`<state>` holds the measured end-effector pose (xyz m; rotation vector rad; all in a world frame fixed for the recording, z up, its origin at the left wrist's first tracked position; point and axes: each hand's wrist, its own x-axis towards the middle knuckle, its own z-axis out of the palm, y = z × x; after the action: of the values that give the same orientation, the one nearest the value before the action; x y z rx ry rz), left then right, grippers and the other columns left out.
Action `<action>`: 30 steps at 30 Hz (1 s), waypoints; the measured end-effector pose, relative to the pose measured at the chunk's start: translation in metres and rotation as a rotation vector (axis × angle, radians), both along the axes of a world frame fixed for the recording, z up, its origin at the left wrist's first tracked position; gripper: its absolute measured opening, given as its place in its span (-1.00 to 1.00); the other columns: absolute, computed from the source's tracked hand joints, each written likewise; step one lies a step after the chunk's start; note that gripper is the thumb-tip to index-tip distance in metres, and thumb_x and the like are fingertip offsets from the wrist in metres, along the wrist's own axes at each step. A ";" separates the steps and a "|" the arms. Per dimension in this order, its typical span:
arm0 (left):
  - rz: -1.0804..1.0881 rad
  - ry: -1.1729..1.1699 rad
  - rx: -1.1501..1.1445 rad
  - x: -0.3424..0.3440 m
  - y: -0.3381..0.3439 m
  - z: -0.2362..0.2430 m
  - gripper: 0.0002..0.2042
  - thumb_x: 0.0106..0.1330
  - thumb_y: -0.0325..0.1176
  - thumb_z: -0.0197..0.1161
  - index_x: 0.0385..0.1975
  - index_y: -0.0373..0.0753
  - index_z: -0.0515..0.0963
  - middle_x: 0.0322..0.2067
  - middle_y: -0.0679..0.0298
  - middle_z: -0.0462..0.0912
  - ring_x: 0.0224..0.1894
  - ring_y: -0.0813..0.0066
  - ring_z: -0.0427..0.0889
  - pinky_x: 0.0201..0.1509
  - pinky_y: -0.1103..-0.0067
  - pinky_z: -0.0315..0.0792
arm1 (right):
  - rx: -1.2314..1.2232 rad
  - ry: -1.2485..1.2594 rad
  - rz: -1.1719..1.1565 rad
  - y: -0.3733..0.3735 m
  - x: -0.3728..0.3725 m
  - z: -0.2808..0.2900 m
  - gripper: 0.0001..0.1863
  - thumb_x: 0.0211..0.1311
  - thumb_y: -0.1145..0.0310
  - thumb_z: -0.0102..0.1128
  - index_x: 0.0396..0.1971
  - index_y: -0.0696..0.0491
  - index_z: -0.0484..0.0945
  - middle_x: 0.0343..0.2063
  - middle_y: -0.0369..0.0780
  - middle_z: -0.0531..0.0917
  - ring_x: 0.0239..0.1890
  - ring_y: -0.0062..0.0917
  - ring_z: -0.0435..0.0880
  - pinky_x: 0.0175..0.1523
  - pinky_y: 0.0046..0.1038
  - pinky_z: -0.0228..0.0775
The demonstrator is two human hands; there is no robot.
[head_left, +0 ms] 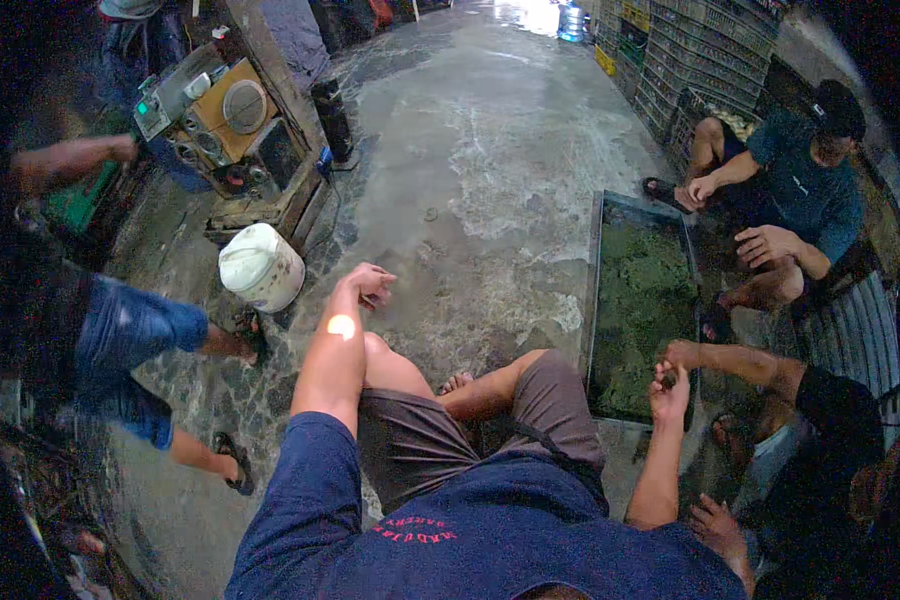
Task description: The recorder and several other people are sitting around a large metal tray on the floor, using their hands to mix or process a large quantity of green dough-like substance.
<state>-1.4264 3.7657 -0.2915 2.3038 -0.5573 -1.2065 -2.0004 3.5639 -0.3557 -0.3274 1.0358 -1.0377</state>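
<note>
My left hand (pixel 372 285) hangs past my bent left knee, its fingers loosely bent and partly apart, with nothing in it. Held up on the right, my right hand (pixel 668 396) has its fingers curled round a small dark lump (pixel 669 379), too small to name. A co-worker's hand (pixel 682 354) is right by my fingertips; whether it touches the lump I cannot tell. Both lie beside the near right side of a long dark-rimmed tray (pixel 594 300), which holds a green, muddy-looking mass (pixel 645 290).
Two people sit along the tray's right side, one in a teal shirt (pixel 805 190). Stacked crates (pixel 705 60) stand behind them. At left are a white lidded bucket (pixel 260 268), a wooden stand (pixel 270 200) bearing equipment, and a person in blue shorts (pixel 135 340). Wet concrete floor (pixel 470 200) stretches ahead.
</note>
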 end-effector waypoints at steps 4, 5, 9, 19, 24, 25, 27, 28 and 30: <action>0.013 0.036 -0.001 -0.004 -0.003 0.002 -0.63 0.12 -0.13 0.20 -0.10 -0.12 0.43 -0.38 0.24 0.60 -0.61 0.44 0.56 -0.62 0.45 0.45 | 0.028 0.180 -0.080 0.002 -0.006 -0.003 -0.58 0.20 -0.01 -0.11 -0.75 -0.09 0.21 -0.83 -0.39 0.24 -0.86 -0.66 0.09 -0.78 -0.58 -0.15; 0.021 0.031 -0.005 -0.003 -0.002 0.001 -0.63 0.12 -0.13 0.20 -0.10 -0.12 0.43 -0.38 0.24 0.60 -0.61 0.44 0.56 -0.62 0.45 0.45 | 0.024 0.174 -0.072 0.002 -0.004 0.000 -0.58 0.20 -0.01 -0.11 -0.75 -0.09 0.21 -0.83 -0.39 0.24 -0.86 -0.66 0.09 -0.78 -0.58 -0.15; -0.002 0.028 -0.021 -0.004 -0.001 0.000 -0.64 0.13 -0.14 0.18 -0.10 -0.13 0.42 -0.38 0.25 0.60 -0.62 0.44 0.55 -0.58 0.42 0.46 | -0.019 0.229 -0.057 0.005 -0.001 0.015 -0.56 0.17 -0.04 -0.07 -0.75 -0.08 0.19 -0.88 -0.37 0.22 -0.88 -0.60 0.14 -0.78 -0.52 -0.03; -0.029 0.023 -0.039 0.004 0.008 -0.009 -0.65 0.13 -0.15 0.19 -0.11 -0.12 0.42 -0.37 0.26 0.60 -0.59 0.43 0.56 -0.57 0.44 0.46 | -0.025 -0.026 -0.007 0.005 -0.002 -0.002 -0.65 0.19 0.03 -0.05 -0.66 -0.05 0.30 -0.78 -0.33 0.33 -0.84 -0.69 0.16 -0.77 -0.59 -0.03; 0.070 0.120 -0.053 -0.005 -0.010 0.004 -0.68 0.05 -0.38 0.27 -0.14 -0.07 0.46 -0.42 0.35 0.59 -0.54 0.55 0.54 -0.49 0.50 0.47 | -0.117 0.312 -0.055 0.016 0.015 0.030 -0.62 0.18 -0.01 -0.07 -0.71 -0.12 0.23 -0.90 -0.41 0.16 -0.89 -0.69 0.07 -0.81 -0.61 -0.12; 0.022 0.084 -0.060 -0.001 -0.004 0.001 -0.71 0.10 -0.28 0.23 -0.16 -0.08 0.46 -0.45 0.34 0.60 -0.54 0.55 0.54 -0.49 0.53 0.47 | -0.103 0.191 0.029 0.015 0.018 0.034 -0.59 0.19 -0.01 -0.08 -0.76 -0.12 0.21 -0.90 -0.42 0.15 -0.88 -0.70 0.08 -0.81 -0.61 -0.14; 0.034 0.049 -0.038 -0.004 -0.002 0.002 -0.63 0.13 -0.14 0.17 -0.08 -0.10 0.42 -0.41 0.32 0.60 -0.53 0.52 0.55 -0.50 0.51 0.48 | -0.167 0.141 0.049 0.014 0.021 0.031 -0.57 0.20 0.02 -0.09 -0.80 -0.12 0.21 -0.89 -0.44 0.14 -0.89 -0.69 0.05 -0.80 -0.59 -0.19; 0.053 0.036 -0.009 -0.003 0.002 0.003 -0.56 0.13 -0.14 0.18 0.00 -0.12 0.34 -0.39 0.31 0.60 -0.51 0.50 0.56 -0.50 0.50 0.49 | -0.218 0.101 0.174 0.012 0.022 0.034 -0.67 0.20 0.07 -0.05 -0.66 -0.06 0.30 -0.82 -0.41 0.24 -0.83 -0.68 0.14 -0.75 -0.58 -0.07; 0.037 0.096 0.017 -0.002 0.006 0.004 -0.53 0.15 -0.14 0.14 0.05 -0.13 0.28 -0.34 0.28 0.59 -0.43 0.45 0.57 -0.48 0.50 0.48 | -0.259 0.127 0.180 0.024 0.041 0.056 -0.75 0.18 0.18 0.00 -0.39 0.09 0.39 -0.58 -0.27 0.47 -0.63 -0.67 0.34 -0.58 -0.60 0.16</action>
<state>-1.4286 3.7720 -0.2870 2.2466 -0.4697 -1.3006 -1.9598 3.5881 -0.2992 -0.6932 0.9660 -0.9985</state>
